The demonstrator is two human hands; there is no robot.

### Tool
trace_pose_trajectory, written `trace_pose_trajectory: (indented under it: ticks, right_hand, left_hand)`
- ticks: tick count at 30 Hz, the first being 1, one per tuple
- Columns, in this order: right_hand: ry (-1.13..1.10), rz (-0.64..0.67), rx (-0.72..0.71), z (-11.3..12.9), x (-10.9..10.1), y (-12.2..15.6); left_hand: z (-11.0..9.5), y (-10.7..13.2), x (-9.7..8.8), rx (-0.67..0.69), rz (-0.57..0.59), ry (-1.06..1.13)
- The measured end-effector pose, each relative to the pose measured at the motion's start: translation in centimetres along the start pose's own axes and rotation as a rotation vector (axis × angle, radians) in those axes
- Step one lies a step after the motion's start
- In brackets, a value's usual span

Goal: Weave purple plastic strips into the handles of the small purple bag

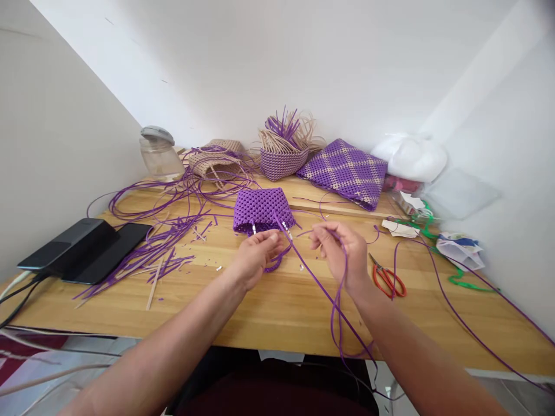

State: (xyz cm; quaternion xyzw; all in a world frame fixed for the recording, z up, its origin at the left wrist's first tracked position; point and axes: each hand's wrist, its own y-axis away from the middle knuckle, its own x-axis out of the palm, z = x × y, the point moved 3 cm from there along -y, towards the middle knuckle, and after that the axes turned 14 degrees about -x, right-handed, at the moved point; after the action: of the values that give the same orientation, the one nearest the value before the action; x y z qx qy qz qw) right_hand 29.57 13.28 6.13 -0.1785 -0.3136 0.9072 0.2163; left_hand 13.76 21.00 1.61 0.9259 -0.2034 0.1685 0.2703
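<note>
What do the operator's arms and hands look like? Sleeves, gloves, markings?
Left hand and right hand: bare, no gloves, no rings visible. Left forearm and right forearm: no sleeves, watch, cables or markings in view.

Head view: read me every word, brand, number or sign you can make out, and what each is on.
No text can be read in this view.
White and blue packet, right: printed patches, too small and blurred to read.
Red item, below the table's left side: pale marks, too blurred to tell if they are letters.
Purple woven piece: no lettering visible.
</note>
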Motion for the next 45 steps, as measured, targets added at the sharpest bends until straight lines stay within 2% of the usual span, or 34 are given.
trace_pose_trajectory:
  ticks: [1, 3, 7, 10, 13, 16, 24, 32, 36, 40, 45]
  right_hand:
    - [-0.011, -0.021, 0.034, -1.0, 0.1, -0.7]
    - [-0.002, 0.001, 0.062, -3.0, 0.6, -1.6]
    - [0.186, 0.092, -0.043, -5.6, 2.3, -2.3]
    - [0.318, 0.061, -0.147, -6.4, 3.0, -3.0]
    - [0.388, 0.08, -0.226, -6.7, 3.8, -3.8]
    - [0.41, 0.095, -0.257, -7.0, 4.5, -4.1]
    - [0.55, 0.128, -0.287, -7.0, 4.3, -3.4]
    - [0.715, 0.104, -0.216, -5.8, 4.4, -3.3]
    - [0.692, 0.129, -0.111, -6.3, 4.6, -3.3]
    - [0.589, 0.153, -0.047, -6.8, 4.5, -3.3]
    - [0.468, 0.177, -0.014, -6.8, 4.2, -3.3]
  left_hand:
    - [-0.1, -0.8, 0.2, -0.078, -0.058, 0.135]
    - [-0.5, -2.4, 1.0, -0.128, -0.115, 0.295]
    - [-1.2, -5.7, 2.4, -0.114, -0.1, 0.359]
    - [-0.9, -7.6, 1.9, -0.11, -0.13, 0.419]
    - [0.0, -8.7, 1.1, -0.121, -0.094, 0.471]
    - [0.7, -8.9, 0.8, -0.138, -0.037, 0.476]
    - [1.0, -8.2, 1.5, -0.056, -0.018, 0.565]
    - [2.2, -7.5, 2.3, -0.033, 0.026, 0.605]
    - [2.3, -7.3, 2.4, -0.089, 0.054, 0.598]
    - [2.7, -8.0, 2.2, -0.183, 0.013, 0.617]
    - [2.9, -9.0, 2.2, -0.17, 0.051, 0.547]
